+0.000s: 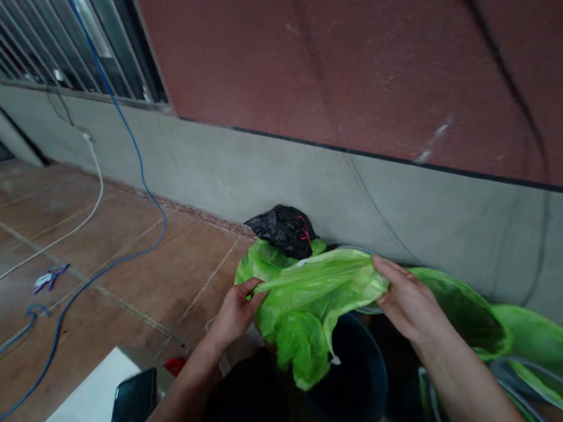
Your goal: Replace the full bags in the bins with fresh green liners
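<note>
Both my hands hold a thin bright green plastic bag stretched between them above a dark round bin. My left hand pinches the bag's left edge with closed fingers. My right hand grips the bag's right edge, fingers pressed together over the plastic. The bag's loose lower part hangs down toward the bin's opening.
A tied black bag lies against the grey wall base behind. More bins lined with green bags stand to the right. A blue cable and a white cable trail across the tiled floor at left. A dark phone rests on a white surface below.
</note>
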`<state>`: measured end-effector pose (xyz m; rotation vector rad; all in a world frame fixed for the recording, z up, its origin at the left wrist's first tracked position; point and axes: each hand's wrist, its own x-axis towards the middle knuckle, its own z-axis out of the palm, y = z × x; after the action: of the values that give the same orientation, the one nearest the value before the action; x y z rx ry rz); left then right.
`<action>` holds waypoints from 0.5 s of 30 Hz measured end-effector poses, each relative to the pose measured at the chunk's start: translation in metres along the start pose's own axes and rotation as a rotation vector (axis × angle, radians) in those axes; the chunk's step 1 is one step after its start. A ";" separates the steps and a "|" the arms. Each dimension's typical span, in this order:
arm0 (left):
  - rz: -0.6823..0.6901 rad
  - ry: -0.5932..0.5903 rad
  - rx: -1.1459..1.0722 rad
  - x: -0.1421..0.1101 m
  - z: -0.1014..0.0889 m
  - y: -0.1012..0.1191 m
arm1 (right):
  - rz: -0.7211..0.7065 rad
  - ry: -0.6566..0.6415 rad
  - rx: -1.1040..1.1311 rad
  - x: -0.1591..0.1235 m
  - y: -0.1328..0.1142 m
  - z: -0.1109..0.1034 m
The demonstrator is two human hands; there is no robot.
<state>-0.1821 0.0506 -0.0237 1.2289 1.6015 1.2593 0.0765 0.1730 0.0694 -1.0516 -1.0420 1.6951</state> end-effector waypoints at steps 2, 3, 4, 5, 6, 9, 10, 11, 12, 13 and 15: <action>0.026 0.017 0.180 0.005 0.014 0.020 | -0.009 0.075 0.047 -0.021 -0.012 -0.017; 0.018 0.067 0.265 0.008 0.024 0.031 | -0.023 0.087 0.051 -0.030 -0.014 -0.024; 0.005 0.131 0.326 0.010 0.035 0.042 | -0.050 0.093 0.047 -0.039 -0.014 -0.029; -0.003 0.186 0.353 0.012 0.047 0.054 | -0.087 0.096 0.028 -0.046 -0.012 -0.034; -0.008 0.213 0.337 0.012 0.060 0.065 | -0.128 0.101 -0.012 -0.053 -0.008 -0.037; -0.074 0.069 0.057 0.006 0.103 0.094 | -0.305 0.103 -0.298 -0.066 0.016 -0.040; -0.130 -0.037 -0.069 0.003 0.116 0.100 | -0.377 0.066 -0.428 -0.068 0.027 -0.041; -0.183 -0.139 -0.171 0.000 0.129 0.102 | -0.440 0.010 -0.549 -0.071 0.039 -0.041; -0.217 -0.222 -0.246 -0.002 0.141 0.101 | -0.483 -0.051 -0.652 -0.072 0.052 -0.042; -0.230 -0.275 -0.292 -0.003 0.151 0.097 | -0.501 -0.105 -0.739 -0.074 0.064 -0.043; -0.214 -0.262 -0.306 -0.001 0.164 0.081 | -0.483 -0.183 -0.876 -0.075 0.087 -0.048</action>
<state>-0.0091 0.0968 0.0158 0.9581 1.2607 1.1077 0.1211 0.0879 -0.0093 -1.0327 -2.0634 0.9354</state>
